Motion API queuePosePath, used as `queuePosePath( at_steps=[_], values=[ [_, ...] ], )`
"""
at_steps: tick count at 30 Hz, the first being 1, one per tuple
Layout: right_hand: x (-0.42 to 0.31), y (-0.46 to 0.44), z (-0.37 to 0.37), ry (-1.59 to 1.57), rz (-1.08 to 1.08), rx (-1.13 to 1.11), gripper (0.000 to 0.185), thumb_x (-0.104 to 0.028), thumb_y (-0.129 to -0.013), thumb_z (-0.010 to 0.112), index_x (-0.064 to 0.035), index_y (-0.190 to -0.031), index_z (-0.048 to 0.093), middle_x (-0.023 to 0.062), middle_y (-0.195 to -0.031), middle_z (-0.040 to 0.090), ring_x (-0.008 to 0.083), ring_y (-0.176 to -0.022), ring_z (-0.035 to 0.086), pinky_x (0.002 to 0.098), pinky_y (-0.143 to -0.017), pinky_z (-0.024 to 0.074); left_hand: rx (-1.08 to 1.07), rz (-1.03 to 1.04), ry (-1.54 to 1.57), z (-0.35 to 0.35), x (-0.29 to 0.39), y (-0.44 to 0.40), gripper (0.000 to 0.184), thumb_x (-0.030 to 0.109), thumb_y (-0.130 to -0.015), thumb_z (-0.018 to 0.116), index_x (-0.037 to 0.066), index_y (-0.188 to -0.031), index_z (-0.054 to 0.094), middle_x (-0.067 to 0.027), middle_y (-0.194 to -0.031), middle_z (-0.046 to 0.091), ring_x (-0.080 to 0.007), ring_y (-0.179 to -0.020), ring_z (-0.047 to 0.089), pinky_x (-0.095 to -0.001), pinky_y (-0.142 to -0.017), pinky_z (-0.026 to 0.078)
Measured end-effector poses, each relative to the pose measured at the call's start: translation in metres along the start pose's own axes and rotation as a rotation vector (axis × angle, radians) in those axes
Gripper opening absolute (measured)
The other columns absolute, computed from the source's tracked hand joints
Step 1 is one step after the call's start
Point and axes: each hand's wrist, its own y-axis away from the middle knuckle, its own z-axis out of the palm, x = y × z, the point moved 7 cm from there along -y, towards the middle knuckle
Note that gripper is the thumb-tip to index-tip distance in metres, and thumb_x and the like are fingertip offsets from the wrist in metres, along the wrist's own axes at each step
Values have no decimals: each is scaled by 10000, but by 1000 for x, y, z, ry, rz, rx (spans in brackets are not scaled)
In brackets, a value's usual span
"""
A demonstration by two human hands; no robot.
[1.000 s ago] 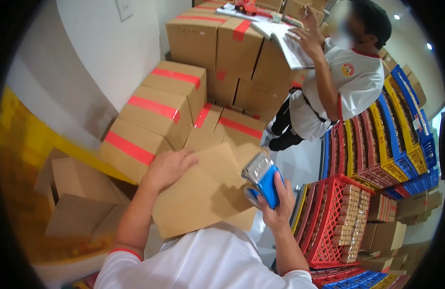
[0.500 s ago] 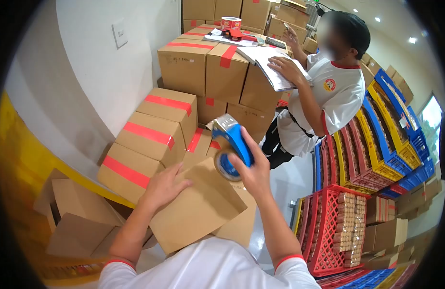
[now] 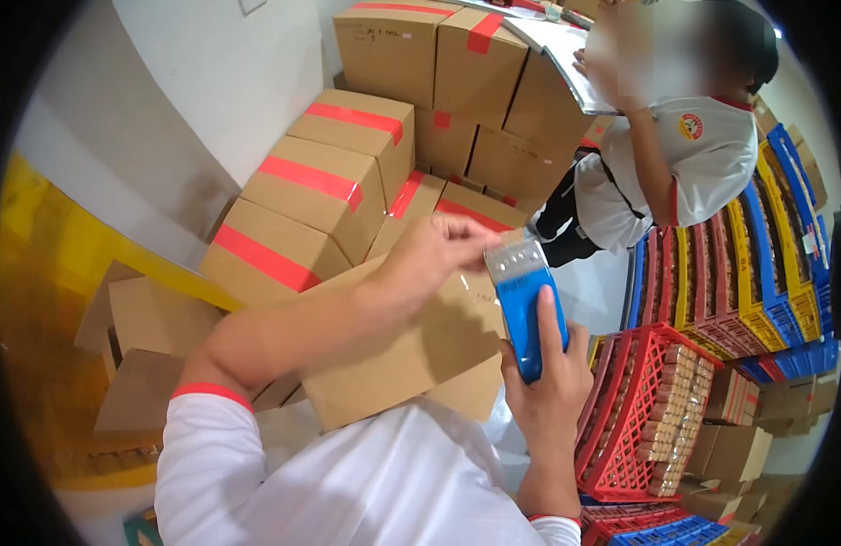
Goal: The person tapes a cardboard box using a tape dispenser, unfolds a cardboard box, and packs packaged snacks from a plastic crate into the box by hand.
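In my right hand (image 3: pixel 559 378) is a blue tape dispenser (image 3: pixel 524 318), held upright with its metal head at the top. My left hand (image 3: pixel 439 250) reaches across to that head. Its thumb and fingers pinch together there, at what looks like the end of the tape; the tape itself is hard to make out. Beneath both hands lies a cardboard box (image 3: pixel 366 369) close to my body, its top flap facing up. The tape roll is mostly hidden behind the dispenser.
Boxes sealed with red tape (image 3: pixel 298 182) are stacked ahead against the wall. A co-worker (image 3: pixel 703 164) stands at front right by an open notebook (image 3: pixel 566 59). Red crate (image 3: pixel 612 437) and other filled crates line the right. An open carton (image 3: pixel 157 318) sits at left.
My left hand has left the box flap and come up to the dispenser's head. The dispenser has shifted right and turned upright in my right hand. The view has tilted down.
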Motion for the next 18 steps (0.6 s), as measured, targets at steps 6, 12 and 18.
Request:
queuePosePath(
  at_steps=[6,12,18],
  values=[
    [-2,-14,22,121,152,-368,687,-199,-846,816,-181,-1496,596,161,-940,574,353,-704,687,452,-599,548,174,21,-351,-85,-23,-38,221,251,-984,770,31,-990,787,13,-935,737,-65,-904,651,-264,-824,525],
    [1,-41,62,164,142,-500,579,-286,-890,772,-167,-1441,637,183,-930,630,379,-700,709,472,-633,565,178,-180,-83,-107,-62,-37,274,302,-981,782,65,-1098,708,-16,-956,733,-62,-825,629,-250,-768,505],
    [-5,-58,82,179,66,-492,581,-279,-874,767,-125,-1420,643,194,-929,649,379,-736,729,462,-644,582,161,-257,-226,-127,-87,-51,333,277,-992,765,35,-1189,648,-60,-1009,752,-78,-862,680,-237,-770,525]
  ],
)
